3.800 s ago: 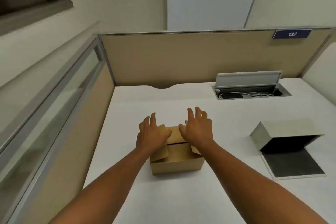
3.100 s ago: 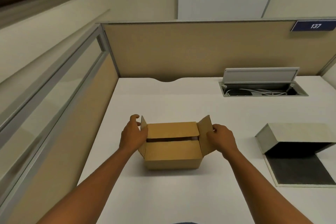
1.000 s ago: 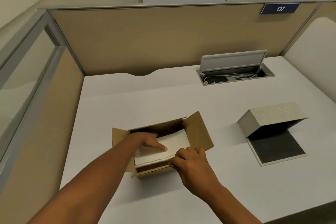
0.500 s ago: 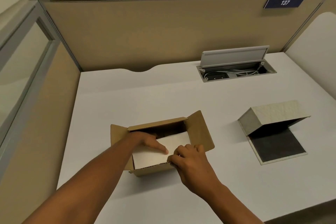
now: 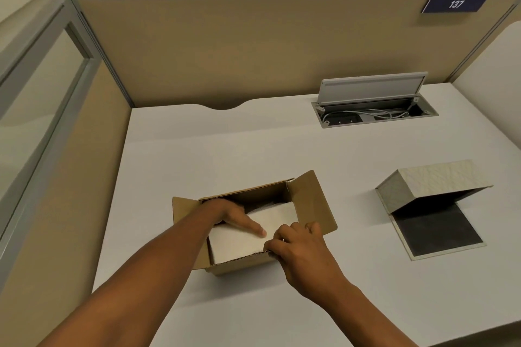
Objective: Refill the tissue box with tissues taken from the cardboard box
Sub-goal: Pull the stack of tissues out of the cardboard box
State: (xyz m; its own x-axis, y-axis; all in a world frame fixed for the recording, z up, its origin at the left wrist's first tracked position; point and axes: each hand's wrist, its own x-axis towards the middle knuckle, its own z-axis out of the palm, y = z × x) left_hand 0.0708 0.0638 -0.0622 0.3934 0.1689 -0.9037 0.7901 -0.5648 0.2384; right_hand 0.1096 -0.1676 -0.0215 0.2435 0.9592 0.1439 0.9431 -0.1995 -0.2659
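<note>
A brown cardboard box [image 5: 313,200] sits open on the white desk, flaps spread outward. Inside it lies a white stack of tissues [image 5: 248,239]. My left hand [image 5: 231,215] reaches into the box and grips the left end of the stack, thumb lying across its top. My right hand [image 5: 298,248] pinches the stack's near right corner at the box's front wall. To the right stands the grey tissue box [image 5: 431,183], its lid tilted up off a dark base plate; nothing shows inside it.
The white desk [image 5: 197,149] is walled by beige cubicle panels at the back and left. A cable hatch [image 5: 372,113] with its lid raised sits at the back right. The desk's front edge runs at the lower right.
The box flaps were opened earlier. Over the last second both hands stay on the tissue stack, which has tilted up slightly at the near edge.
</note>
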